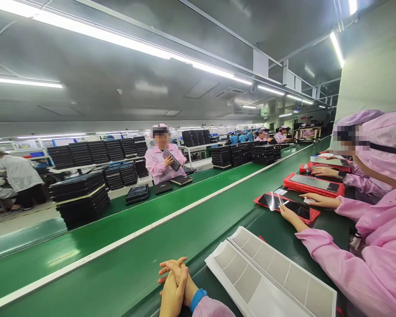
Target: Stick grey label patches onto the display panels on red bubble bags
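Running diagonally across the view, a long, shiny green bench [125,259] is divided lengthwise by a narrow white strip. On its far side at the left stands a tall stack of thin black devices [81,200]. On the near side, just to the right of the person's hands, lie two white paper sheets printed with grey rectangles: the right-hand sheet [280,268] shows a long row of them, parted by pale lines, and the left-hand sheet [239,275] bears grey blocks and a plain white area, its edge next to its neighbour's. Beyond these sheets, a red bubble-textured wrapping [312,216] has a glossy dark rectangular panel [297,209] on top; whether any part of the panel is tucked inside, I cannot tell. A co-worker's pink-sleeved arm [336,248] reaches to that panel. At the lower middle, the person's left hand [173,286] and right hand [188,284] are clasped together, fingers laced, each gripping narrowly around the other and apart from the sheets. Smallest is the bright blue band [198,300] around the right wrist.
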Action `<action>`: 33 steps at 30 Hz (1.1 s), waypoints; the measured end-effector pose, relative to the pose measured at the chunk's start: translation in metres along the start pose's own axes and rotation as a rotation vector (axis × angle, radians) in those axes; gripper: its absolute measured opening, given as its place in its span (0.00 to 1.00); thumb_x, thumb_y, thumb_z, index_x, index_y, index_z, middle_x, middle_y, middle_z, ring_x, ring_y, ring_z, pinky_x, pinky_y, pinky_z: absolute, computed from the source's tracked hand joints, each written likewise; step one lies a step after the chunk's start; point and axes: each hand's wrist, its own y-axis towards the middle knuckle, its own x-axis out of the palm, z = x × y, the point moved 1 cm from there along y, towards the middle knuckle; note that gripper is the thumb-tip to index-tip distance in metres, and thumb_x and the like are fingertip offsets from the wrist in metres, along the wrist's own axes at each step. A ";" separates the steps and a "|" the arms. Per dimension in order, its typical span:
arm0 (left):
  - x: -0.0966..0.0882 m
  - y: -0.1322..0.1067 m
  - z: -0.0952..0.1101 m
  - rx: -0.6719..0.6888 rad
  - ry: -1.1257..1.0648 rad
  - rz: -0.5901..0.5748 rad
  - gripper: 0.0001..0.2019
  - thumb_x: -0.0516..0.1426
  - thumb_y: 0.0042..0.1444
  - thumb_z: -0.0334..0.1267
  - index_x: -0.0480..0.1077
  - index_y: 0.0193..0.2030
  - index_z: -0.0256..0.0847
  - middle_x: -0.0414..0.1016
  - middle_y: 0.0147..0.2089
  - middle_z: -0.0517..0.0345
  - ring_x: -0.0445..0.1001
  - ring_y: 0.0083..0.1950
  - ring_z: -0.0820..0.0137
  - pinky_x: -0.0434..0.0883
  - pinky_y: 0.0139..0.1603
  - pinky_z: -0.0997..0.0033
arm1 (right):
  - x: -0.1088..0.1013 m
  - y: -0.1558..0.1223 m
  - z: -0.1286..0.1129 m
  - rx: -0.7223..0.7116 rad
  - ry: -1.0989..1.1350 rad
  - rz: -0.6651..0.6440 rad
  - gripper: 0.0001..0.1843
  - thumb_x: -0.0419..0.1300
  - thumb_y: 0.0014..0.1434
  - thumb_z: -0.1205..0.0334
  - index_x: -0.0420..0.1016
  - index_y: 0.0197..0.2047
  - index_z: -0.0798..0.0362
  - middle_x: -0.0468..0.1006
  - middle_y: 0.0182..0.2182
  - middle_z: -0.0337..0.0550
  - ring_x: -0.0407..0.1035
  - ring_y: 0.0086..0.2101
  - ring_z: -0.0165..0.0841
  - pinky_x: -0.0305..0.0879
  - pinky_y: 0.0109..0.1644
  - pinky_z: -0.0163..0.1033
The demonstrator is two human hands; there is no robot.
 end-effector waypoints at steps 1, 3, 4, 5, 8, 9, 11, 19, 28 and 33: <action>0.000 0.000 0.000 0.005 0.001 0.000 0.26 0.46 0.55 0.52 0.63 0.54 0.38 0.68 0.53 0.49 0.65 0.56 0.60 0.64 0.56 0.60 | -0.001 0.002 0.004 -0.003 0.006 -0.004 0.19 0.52 0.58 0.50 0.66 0.46 0.56 0.70 0.39 0.44 0.68 0.36 0.31 0.68 0.34 0.38; 0.000 0.000 -0.001 0.015 0.008 0.000 0.26 0.46 0.55 0.51 0.63 0.54 0.37 0.68 0.53 0.49 0.65 0.56 0.60 0.64 0.56 0.60 | -0.002 0.004 0.009 -0.015 0.013 -0.005 0.20 0.52 0.55 0.48 0.68 0.44 0.54 0.69 0.38 0.43 0.69 0.37 0.34 0.67 0.30 0.37; 0.000 0.000 -0.002 0.016 0.013 0.000 0.26 0.46 0.55 0.51 0.63 0.55 0.37 0.68 0.53 0.49 0.65 0.56 0.61 0.64 0.56 0.60 | -0.003 0.005 0.011 -0.021 0.015 -0.005 0.20 0.53 0.54 0.48 0.68 0.44 0.53 0.69 0.38 0.43 0.69 0.37 0.35 0.66 0.30 0.37; -0.001 0.000 -0.003 0.013 0.017 0.000 0.26 0.45 0.56 0.51 0.63 0.55 0.38 0.68 0.53 0.49 0.66 0.56 0.61 0.63 0.56 0.60 | -0.004 0.006 0.012 -0.026 0.016 -0.006 0.20 0.53 0.54 0.48 0.68 0.44 0.53 0.69 0.38 0.44 0.69 0.38 0.36 0.66 0.30 0.37; -0.001 -0.001 -0.003 -0.010 0.028 -0.007 0.25 0.45 0.56 0.51 0.63 0.54 0.39 0.68 0.53 0.50 0.65 0.56 0.61 0.62 0.57 0.59 | -0.004 0.007 0.014 -0.030 0.014 -0.012 0.21 0.53 0.53 0.47 0.69 0.44 0.53 0.69 0.38 0.44 0.69 0.38 0.37 0.66 0.30 0.37; -0.002 -0.001 -0.003 -0.015 0.028 -0.008 0.24 0.45 0.56 0.51 0.63 0.53 0.39 0.68 0.53 0.50 0.65 0.56 0.61 0.62 0.57 0.59 | -0.004 0.007 0.014 -0.030 0.013 -0.014 0.21 0.53 0.53 0.47 0.69 0.44 0.53 0.70 0.39 0.45 0.69 0.38 0.37 0.66 0.30 0.37; -0.003 -0.001 -0.002 -0.017 0.022 -0.004 0.24 0.45 0.56 0.51 0.65 0.52 0.40 0.68 0.53 0.51 0.65 0.56 0.61 0.62 0.57 0.60 | -0.003 0.007 0.013 -0.029 0.008 -0.013 0.22 0.53 0.53 0.47 0.69 0.44 0.53 0.70 0.39 0.45 0.69 0.39 0.38 0.66 0.30 0.38; -0.006 -0.006 0.007 -0.021 0.013 -0.022 0.24 0.45 0.56 0.51 0.64 0.52 0.38 0.67 0.54 0.49 0.64 0.57 0.61 0.61 0.58 0.59 | 0.000 0.001 0.009 -0.017 0.000 0.013 0.24 0.55 0.50 0.45 0.69 0.44 0.53 0.70 0.39 0.45 0.69 0.39 0.39 0.65 0.31 0.39; -0.006 -0.005 0.011 -0.019 -0.017 -0.013 0.24 0.46 0.55 0.51 0.64 0.52 0.36 0.67 0.53 0.49 0.64 0.56 0.60 0.61 0.57 0.59 | 0.008 -0.008 -0.004 -0.025 0.019 0.035 0.23 0.57 0.48 0.43 0.73 0.39 0.53 0.72 0.37 0.47 0.70 0.35 0.37 0.65 0.29 0.39; -0.005 -0.005 0.010 -0.008 -0.027 0.008 0.24 0.46 0.54 0.51 0.65 0.51 0.36 0.68 0.52 0.49 0.65 0.55 0.60 0.63 0.56 0.60 | 0.014 -0.018 -0.018 -0.043 0.012 0.056 0.22 0.54 0.51 0.43 0.75 0.37 0.52 0.73 0.39 0.54 0.72 0.33 0.34 0.66 0.29 0.38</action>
